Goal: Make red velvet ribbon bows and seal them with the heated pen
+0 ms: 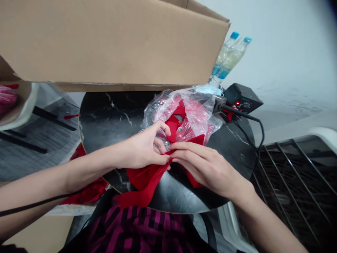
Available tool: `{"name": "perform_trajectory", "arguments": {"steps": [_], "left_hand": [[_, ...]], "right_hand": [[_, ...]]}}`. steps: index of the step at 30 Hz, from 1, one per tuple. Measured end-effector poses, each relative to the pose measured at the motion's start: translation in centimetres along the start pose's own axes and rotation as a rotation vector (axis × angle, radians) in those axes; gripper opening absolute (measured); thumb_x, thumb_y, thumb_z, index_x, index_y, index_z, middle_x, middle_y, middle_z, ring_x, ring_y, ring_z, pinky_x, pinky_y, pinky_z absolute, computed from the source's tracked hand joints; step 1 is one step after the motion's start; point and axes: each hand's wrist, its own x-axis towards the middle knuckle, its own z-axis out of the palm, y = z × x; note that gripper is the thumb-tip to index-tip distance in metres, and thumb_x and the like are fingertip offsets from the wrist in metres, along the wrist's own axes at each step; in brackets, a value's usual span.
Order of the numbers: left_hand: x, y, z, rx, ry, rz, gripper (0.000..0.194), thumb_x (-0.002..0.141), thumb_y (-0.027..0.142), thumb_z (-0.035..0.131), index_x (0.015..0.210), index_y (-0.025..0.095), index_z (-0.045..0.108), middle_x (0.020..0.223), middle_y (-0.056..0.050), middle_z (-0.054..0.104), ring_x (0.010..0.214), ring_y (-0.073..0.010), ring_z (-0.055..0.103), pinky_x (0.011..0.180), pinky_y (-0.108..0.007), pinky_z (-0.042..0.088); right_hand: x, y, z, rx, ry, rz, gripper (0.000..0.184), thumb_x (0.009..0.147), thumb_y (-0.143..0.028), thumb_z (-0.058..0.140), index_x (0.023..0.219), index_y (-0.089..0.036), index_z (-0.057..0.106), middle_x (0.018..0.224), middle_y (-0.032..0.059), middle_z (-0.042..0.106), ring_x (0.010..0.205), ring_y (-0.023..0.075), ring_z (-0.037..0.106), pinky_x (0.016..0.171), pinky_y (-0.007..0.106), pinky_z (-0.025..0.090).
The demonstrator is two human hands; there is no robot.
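L hand (140, 149) & R hand (202, 167) each held a narrow pinch on a bright red thin fabric strip (147, 181), fingertips close for control, at 6 o'clock of a crinkled clear plastic bag (189, 109) on a round black marble tabletop (105, 119).

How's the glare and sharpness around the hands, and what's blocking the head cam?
In the head view, the left hand and right hand look fairly sharp; glare sits on the clear plastic bag and the black marble tabletop; a cardboard box blocks the upper frame, and the edges look wide-angle stretched.
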Motion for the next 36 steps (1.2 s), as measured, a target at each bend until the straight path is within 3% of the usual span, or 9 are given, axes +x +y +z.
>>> {"name": "perform_trajectory", "arguments": {"steps": [6,13,17,20,23,29,33,36], "left_hand": [[-0.7,0.9,0.1,0.278,-0.008,0.141,0.048,0.085,0.016,0.071,0.117,0.029,0.039,0.084,0.003,0.067,0.074,-0.0158,0.075,0.067,-0.023,0.056],[-1.6,1.4,0.9,0.314,0.043,0.201,0.047,0.085,0.018,0.073,0.118,0.031,0.042,0.083,0.003,0.07,0.081,-0.0196,0.077,0.073,-0.027,0.059],[-1.8,1.4,0.8,0.287,0.054,0.21,0.044,0.086,0.017,0.071,0.117,0.03,0.043,0.082,0.003,0.069,0.078,-0.0194,0.077,0.072,-0.027,0.06],[-1.9,1.4,0.7,0.311,0.069,0.232,0.042,0.087,0.017,0.07,0.118,0.03,0.044,0.082,0.002,0.07,0.079,-0.0189,0.076,0.076,-0.028,0.06],[-1.8,1.1,0.8,0.318,0.068,0.22,0.042,0.087,0.018,0.071,0.118,0.031,0.045,0.082,0.002,0.071,0.081,-0.0187,0.075,0.078,-0.028,0.06],[-0.5,0.6,0.5,0.238,0.086,0.127,0.044,0.08,0.026,0.08,0.115,0.028,0.053,0.074,0.004,0.068,0.069,-0.0157,0.072,0.068,-0.024,0.058],[-0.2,0.9,0.0,0.161,0.154,0.097,0.046,0.077,0.024,0.084,0.115,0.024,0.058,0.075,0.001,0.072,0.072,-0.0175,0.075,0.071,-0.024,0.059],[-0.5,1.3,0.0,0.148,0.231,0.13,0.046,0.075,0.023,0.085,0.113,0.023,0.06,0.073,0.001,0.072,0.072,-0.0193,0.076,0.068,-0.024,0.06]], "right_hand": [[0.6,0.1,-0.2,0.273,-0.035,0.234,0.011,0.099,-0.019,0.062,0.105,-0.021,0.071,0.107,0.0041,0.077,0.099,0.0163,0.073,0.091,0.029,0.059],[1.6,-1.0,-1.2,0.473,-0.004,0.544,0.004,0.087,-0.023,0.077,0.091,-0.022,0.077,0.079,-0.0033,0.074,0.055,0.0076,0.058,0.054,0.02,0.046],[1.5,-1.0,-1.6,0.549,-0.079,0.649,0.018,0.093,-0.034,0.07,0.104,-0.023,0.078,0.061,-0.0049,0.069,0.047,0.0092,0.058,0.046,0.02,0.044],[1.3,-0.8,-1.6,0.467,-0.09,0.616,0.021,0.092,-0.038,0.071,0.106,-0.024,0.078,0.064,-0.0044,0.071,0.049,0.0095,0.06,0.048,0.02,0.045],[1.4,-0.7,-1.3,0.396,-0.07,0.507,0.013,0.095,-0.029,0.068,0.102,-0.025,0.078,0.08,-0.0029,0.077,0.06,0.0092,0.065,0.059,0.021,0.049],[1.6,-0.8,-1.3,0.279,-0.051,0.388,0.013,0.097,-0.019,0.062,0.1,-0.022,0.074,0.091,0.0,0.076,0.076,0.0123,0.069,0.071,0.024,0.053],[0.5,-1.5,-2.0,0.061,0.18,0.371,0.013,0.094,-0.021,0.068,0.106,-0.023,0.073,0.109,0.0051,0.073,0.092,0.017,0.07,0.078,0.028,0.056],[-0.5,-2.2,-1.3,-0.137,0.195,0.339,0.021,0.09,-0.028,0.076,0.109,-0.021,0.07,0.108,0.0085,0.068,0.098,0.0212,0.066,0.086,0.034,0.056]]}}
